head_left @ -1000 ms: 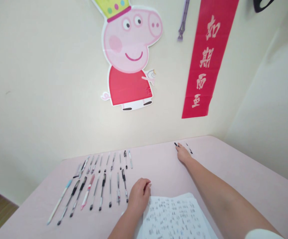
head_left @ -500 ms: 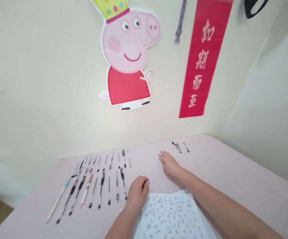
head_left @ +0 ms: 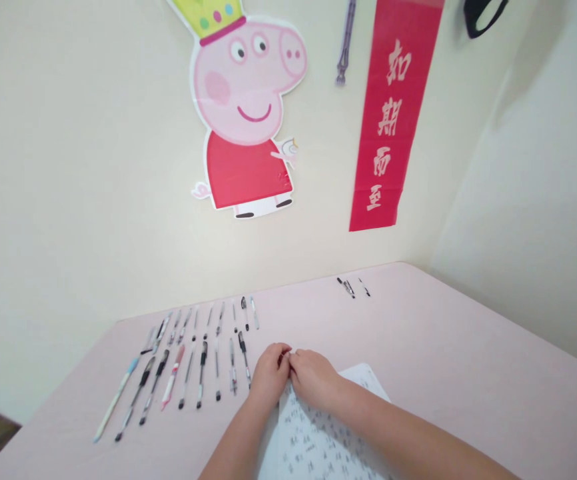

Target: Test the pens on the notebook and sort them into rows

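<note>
My left hand and my right hand meet at the upper left part of a sheet of paper covered in handwriting. The fingertips of both are pinched together and touching; whatever lies between them is hidden. Beside my left hand stands the end of a front row of pens, the nearest a black-capped gel pen. Farther left in that row lie a pink pen and a pale yellow pen with a blue end.
A second row of pens and refills, among them a black-capped pen, lies toward the wall. Several small black pen parts sit at the table's far right. A pig cutout and a red banner hang on the wall.
My right hand has come back and left from the far side of the table to meet my left hand over the paper. The view has shifted slightly.
</note>
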Motion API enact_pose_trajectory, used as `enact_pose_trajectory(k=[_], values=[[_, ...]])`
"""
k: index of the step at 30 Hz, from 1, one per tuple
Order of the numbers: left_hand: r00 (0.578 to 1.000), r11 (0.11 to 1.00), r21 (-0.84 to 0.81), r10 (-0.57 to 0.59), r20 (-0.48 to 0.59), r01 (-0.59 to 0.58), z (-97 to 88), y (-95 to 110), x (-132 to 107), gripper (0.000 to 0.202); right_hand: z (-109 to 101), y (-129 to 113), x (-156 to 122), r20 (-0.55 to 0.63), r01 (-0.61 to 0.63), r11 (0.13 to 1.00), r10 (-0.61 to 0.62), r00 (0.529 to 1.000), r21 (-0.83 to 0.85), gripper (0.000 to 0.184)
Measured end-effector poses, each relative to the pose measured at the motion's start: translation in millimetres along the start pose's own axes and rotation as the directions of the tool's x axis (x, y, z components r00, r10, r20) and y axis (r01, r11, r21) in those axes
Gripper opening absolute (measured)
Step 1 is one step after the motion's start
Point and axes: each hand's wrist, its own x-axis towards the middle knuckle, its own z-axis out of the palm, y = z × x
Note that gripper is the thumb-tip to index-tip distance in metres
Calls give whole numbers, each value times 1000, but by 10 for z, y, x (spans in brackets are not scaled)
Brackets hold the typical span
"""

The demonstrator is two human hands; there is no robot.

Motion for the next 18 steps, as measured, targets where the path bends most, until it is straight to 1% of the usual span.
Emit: enact_pose_trajectory(k=[6, 9, 12, 14, 15, 17, 18], values=[[999, 1000, -6, -28, -24, 28, -60, 22, 18, 25, 26, -154, -49, -29, -26, 999, 28, 999, 47, 32], [999, 999, -3, -34, -25, 34, -68, 28, 24, 25, 51, -187, -66, -35, -60, 998, 61, 998, 28, 31], [1000, 999, 35, -17, -18, 18, -92, 54, 21, 24, 71, -208, -79, -38, -66, 998, 66, 997, -4, 31], [1000, 993, 115, 13, -2, -13, -152, 93, 14, 24, 76, -223, -88, -41, -61, 998, 59, 997, -35, 32], [1000, 983, 181, 26, -1, -25, -197, 117, 8, 25, 78, -231, -92, -41, -60, 997, 58, 997, -53, 32], [999, 933, 359, 39, -35, -24, -309, 168, -6, 26, 86, -251, -98, -39, -58, 995, 55, 998, -85, 31], [997, 890, 456, 29, -72, 7, -368, 189, -14, 26, 94, -261, -99, -39, -59, 993, 55, 998, -99, 30]])
